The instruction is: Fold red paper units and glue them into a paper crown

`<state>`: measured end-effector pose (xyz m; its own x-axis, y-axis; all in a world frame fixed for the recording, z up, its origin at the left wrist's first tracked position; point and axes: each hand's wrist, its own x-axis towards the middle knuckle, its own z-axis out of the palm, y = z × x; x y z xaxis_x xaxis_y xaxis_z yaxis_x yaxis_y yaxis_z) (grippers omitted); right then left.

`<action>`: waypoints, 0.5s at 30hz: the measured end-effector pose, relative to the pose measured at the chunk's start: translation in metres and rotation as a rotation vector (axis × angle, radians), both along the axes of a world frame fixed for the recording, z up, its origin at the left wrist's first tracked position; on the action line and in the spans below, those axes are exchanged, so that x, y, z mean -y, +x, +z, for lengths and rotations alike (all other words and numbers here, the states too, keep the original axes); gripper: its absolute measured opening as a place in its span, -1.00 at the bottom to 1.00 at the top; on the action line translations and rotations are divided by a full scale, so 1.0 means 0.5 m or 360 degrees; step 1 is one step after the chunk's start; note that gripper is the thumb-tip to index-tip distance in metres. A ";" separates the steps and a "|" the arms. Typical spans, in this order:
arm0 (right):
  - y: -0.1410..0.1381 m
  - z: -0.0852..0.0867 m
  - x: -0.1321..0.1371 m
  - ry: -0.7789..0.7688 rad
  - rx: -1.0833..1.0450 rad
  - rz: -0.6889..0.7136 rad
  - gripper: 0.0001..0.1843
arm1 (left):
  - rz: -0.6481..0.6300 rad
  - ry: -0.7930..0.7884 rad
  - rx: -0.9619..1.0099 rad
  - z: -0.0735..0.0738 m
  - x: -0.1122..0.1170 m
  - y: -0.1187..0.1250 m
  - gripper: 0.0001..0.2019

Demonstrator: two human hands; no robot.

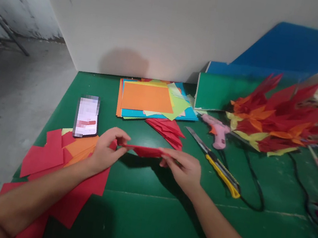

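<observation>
A folded piece of red paper (147,152) is stretched between my hands, just above the green table. My left hand (110,147) pinches its left end between thumb and fingers. At the right end, my right hand (183,167) grips it the same way. Beneath my left hand and forearm lie loose red paper sheets (72,202), with some orange pieces (81,147) among them. Just beyond the held paper rests a small pile of folded red paper pieces (167,131).
A phone (87,117) lies at the left. Coloured sheets (148,98) are stacked at the back. Right of my hands are a yellow utility knife (218,167) with its blade out, a pink glue gun (216,128) with a cord, and a red-orange paper flame shape (284,115).
</observation>
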<state>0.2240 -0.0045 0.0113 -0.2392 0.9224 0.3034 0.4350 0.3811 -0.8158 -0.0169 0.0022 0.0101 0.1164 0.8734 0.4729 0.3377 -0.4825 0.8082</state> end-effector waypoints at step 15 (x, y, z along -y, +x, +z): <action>0.039 -0.006 -0.039 0.0559 0.0686 0.0703 -0.67 | -0.0545 0.0264 -0.0898 -0.021 -0.019 -0.012 -0.64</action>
<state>0.2437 0.0150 0.0083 -0.7339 0.5764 0.3595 0.4354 0.8053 -0.4024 -0.0230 0.0120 -0.0005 0.6414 0.6647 0.3831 0.4920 -0.7396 0.4593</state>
